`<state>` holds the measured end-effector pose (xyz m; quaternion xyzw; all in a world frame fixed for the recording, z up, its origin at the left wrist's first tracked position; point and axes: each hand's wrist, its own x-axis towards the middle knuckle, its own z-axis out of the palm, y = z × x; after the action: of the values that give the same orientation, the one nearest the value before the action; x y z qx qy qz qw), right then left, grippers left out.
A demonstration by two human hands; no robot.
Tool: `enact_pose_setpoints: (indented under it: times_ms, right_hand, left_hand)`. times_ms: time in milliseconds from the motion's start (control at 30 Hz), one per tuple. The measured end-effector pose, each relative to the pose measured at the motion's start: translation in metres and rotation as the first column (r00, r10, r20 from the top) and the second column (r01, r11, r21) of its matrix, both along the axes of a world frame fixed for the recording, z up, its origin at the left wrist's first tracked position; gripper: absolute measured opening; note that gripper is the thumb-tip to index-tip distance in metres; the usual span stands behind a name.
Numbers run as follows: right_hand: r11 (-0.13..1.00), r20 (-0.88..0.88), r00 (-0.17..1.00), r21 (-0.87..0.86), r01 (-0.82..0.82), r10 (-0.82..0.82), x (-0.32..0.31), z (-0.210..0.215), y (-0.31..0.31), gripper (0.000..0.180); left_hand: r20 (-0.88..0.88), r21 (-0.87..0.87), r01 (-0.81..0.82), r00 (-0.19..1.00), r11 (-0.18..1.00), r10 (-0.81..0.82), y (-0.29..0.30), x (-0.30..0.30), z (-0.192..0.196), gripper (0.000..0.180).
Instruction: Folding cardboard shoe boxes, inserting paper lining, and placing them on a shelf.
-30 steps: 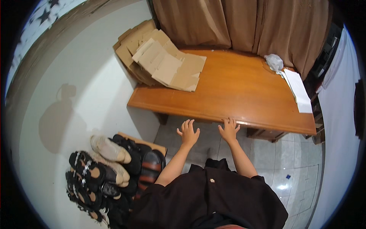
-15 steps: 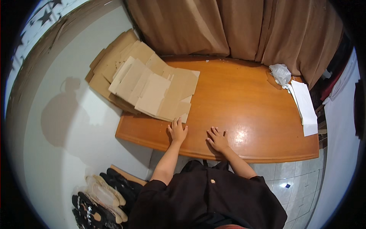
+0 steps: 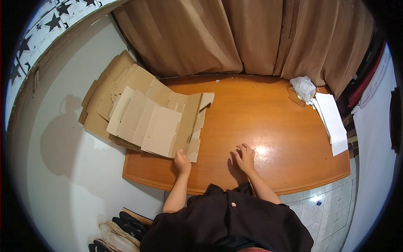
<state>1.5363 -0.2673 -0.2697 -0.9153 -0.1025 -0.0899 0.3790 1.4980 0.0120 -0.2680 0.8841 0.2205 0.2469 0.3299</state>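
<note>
once the top cardboard sheet [image 3: 161, 130] had been gripped by the left hand [image 3: 182, 162], its edge was raised at the left of the surface [image 3: 277, 126], the right hand [image 3: 246, 160] left open and empty, so handling seemed begun.

- Cardboard sheets [image 3: 161, 126]: matt, creased paperboard
- Table [image 3: 235, 117]: smooth, glossy wood
- Curtain [image 3: 260, 38]: matt cloth
- Bag [image 3: 303, 87]: thin, crinkled plastic
- Sheets [image 3: 333, 122]: smooth paper
- Floor tiles [image 3: 331, 212]: glossy

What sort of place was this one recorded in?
Probably a room in a home: shoes are stacked against the wall at lower left, a brown curtain hangs behind the wooden table, and the floor is tiled.
</note>
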Motion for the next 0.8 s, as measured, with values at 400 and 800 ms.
enact_pose_setpoints:
  times_ms: [400, 800]
  right_hand:
    - [0.527, -0.355, 0.930, 0.775, 0.349, -0.093, -0.002, 0.007, -0.061, 0.039]
    - [-0.157, -0.426, 0.886, 0.877, 0.454, 0.183, -0.059, 0.004, -0.148, 0.061]
  left_hand:
    - [0.804, -0.245, 0.136, 0.581, 0.960, 0.123, 0.005, -0.025, 0.125, 0.055]
    - [0.574, -0.529, 0.320, 0.817, 0.786, 0.054, -0.048, -0.065, 0.006, 0.057]
